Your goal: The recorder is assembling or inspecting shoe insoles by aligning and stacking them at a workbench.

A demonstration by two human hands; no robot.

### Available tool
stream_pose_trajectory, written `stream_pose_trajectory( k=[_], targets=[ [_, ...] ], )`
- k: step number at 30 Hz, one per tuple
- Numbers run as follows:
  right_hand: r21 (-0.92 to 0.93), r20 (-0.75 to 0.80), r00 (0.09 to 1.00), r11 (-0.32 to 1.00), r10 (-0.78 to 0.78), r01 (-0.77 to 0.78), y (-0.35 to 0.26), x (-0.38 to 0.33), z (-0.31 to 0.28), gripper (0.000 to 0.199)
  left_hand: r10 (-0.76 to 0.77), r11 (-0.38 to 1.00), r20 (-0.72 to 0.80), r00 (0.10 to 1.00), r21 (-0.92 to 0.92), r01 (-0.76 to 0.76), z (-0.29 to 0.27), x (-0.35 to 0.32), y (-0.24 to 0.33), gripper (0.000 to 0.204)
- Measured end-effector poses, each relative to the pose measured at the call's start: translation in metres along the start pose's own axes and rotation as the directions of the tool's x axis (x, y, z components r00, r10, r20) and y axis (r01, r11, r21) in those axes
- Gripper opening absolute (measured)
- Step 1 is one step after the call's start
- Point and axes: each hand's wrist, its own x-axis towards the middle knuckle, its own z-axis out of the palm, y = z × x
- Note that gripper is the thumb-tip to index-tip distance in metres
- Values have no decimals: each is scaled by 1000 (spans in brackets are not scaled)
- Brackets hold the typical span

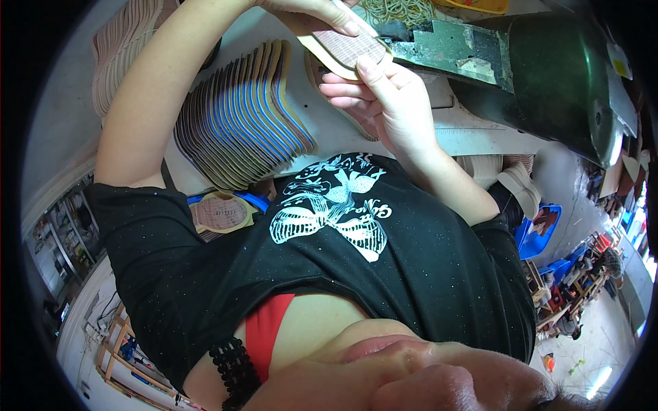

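Observation:
An insole (348, 49) with a pale rim and a brownish patterned face is held between my two hands, its edge at the narrow arm of a green sewing machine (562, 75). My left hand (322, 10) reaches over its far end, fingertips pressing on its face; part of this hand is cut off by the upper edge. At the near end, my right hand (394, 99) pinches the rim, thumb on top and the other fingers curled below. Beneath the hands, a similar insole lies on the white table (301, 89), partly covered.
A long overlapping row of insoles (240, 113) lies left of my hands, with a paler stack (123, 55) beyond. Another insole (221, 212) rests near my waist by something blue. Tangled cord (394, 10) sits behind the machine arm. A blue bin (538, 233) stands at right.

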Motion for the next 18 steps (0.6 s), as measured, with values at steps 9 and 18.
stream_pose_trajectory(
  k=[9,18],
  targets=[
    [17,-14,1000,1000,22,-22,-2,3,-8,41,-100,991,-71,992,-92,93,19,-19,6,37],
    [-43,6,1000,999,-28,28,-4,3,-11,36,-193,964,-154,969,-212,159,48,-31,13,40]
  ],
)
